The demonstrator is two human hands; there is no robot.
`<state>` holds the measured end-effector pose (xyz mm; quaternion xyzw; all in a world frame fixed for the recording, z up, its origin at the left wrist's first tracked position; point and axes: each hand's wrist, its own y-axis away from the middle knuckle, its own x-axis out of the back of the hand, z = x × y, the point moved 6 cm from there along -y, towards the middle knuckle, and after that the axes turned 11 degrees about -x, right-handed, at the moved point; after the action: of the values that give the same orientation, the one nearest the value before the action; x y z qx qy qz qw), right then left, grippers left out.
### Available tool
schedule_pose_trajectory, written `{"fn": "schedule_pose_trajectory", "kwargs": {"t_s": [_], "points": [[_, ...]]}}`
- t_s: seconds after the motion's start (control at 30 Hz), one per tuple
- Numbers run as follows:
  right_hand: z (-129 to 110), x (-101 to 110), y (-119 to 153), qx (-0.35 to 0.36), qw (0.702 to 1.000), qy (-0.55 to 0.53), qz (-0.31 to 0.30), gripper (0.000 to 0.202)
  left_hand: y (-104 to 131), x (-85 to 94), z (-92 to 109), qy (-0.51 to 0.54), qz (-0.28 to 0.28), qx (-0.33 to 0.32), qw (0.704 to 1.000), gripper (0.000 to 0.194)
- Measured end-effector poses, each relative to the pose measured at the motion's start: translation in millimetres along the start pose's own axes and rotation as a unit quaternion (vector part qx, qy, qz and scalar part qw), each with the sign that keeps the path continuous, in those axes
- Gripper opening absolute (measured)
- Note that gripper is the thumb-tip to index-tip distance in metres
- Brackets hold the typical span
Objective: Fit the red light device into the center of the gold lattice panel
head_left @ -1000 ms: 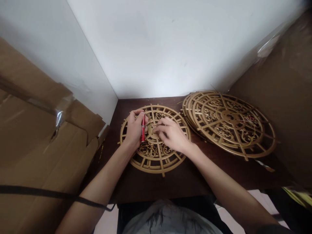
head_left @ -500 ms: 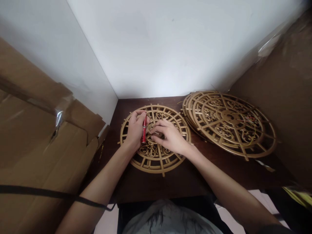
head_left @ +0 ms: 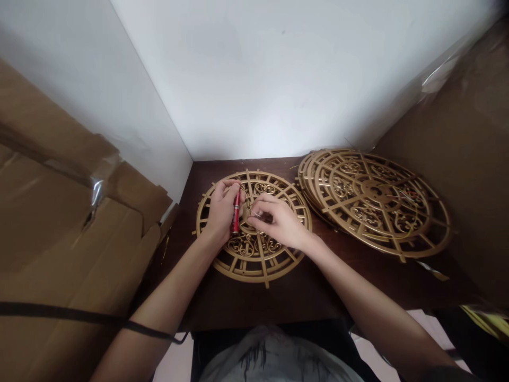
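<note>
A round gold openwork clock frame [head_left: 246,276] lies flat in front of me, with scrollwork inside its rings. My left hand [head_left: 221,209] rests over its left half, closed around a slim red pen-like tool [head_left: 236,215] with a dark lower end. What kind of tool it is I cannot tell. Over the middle of the frame, my right hand [head_left: 278,218] has thumb and fingers pinched together. A thin pale wire [head_left: 255,214] shows at its fingertips. The fingers partly hide the frame's centre.
More gold frames [head_left: 382,249] lie stacked at the right, with thin wires on the top one. A small brush [head_left: 435,271] lies beside the stack on the dark table [head_left: 254,305]. Cardboard [head_left: 79,239] stands at the left; a white wall [head_left: 286,95] is behind.
My right hand has drawn slightly right, away from the red tool, its fingers more closed, and the pale wire now shows. My left hand has hardly moved.
</note>
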<state>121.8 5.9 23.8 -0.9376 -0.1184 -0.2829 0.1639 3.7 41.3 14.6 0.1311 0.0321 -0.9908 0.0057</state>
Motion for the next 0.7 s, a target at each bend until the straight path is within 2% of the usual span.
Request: {"fn": "schedule_pose_trajectory", "kwargs": {"t_s": [0.1, 0.2, 0.27, 0.47, 0.6, 0.7], "points": [[5, 4, -2, -0.033, 0.999, -0.039, 0.010, 0.009, -1, -0.8, -1, -0.015, -0.023, 0.010, 1.000, 0.008], [11, 6, -4, -0.072, 0.995, -0.063, 0.017, 0.011, -1, -3.1, -4, -0.065, -0.078, 0.019, 0.995, 0.006], [14, 8, -5, -0.090, 0.993, -0.072, 0.032, 0.011, -1, -3.7, -4, -0.124, -0.115, -0.002, 0.986, 0.008], [22, 14, -4, -0.139, 0.979, -0.118, 0.088, 0.015, 1, -8.8, 2, -0.293, -0.239, -0.071, 0.923, 0.022], [25, 17, -3, -0.160, 0.974, -0.119, 0.107, 0.012, -1, -9.0, 6, -0.365, -0.267, -0.089, 0.887, 0.024], [26, 17, -3, -0.161, 0.974, -0.118, 0.111, 0.011, -1, -10.2, 7, -0.379, -0.284, -0.095, 0.876, 0.025]]}}
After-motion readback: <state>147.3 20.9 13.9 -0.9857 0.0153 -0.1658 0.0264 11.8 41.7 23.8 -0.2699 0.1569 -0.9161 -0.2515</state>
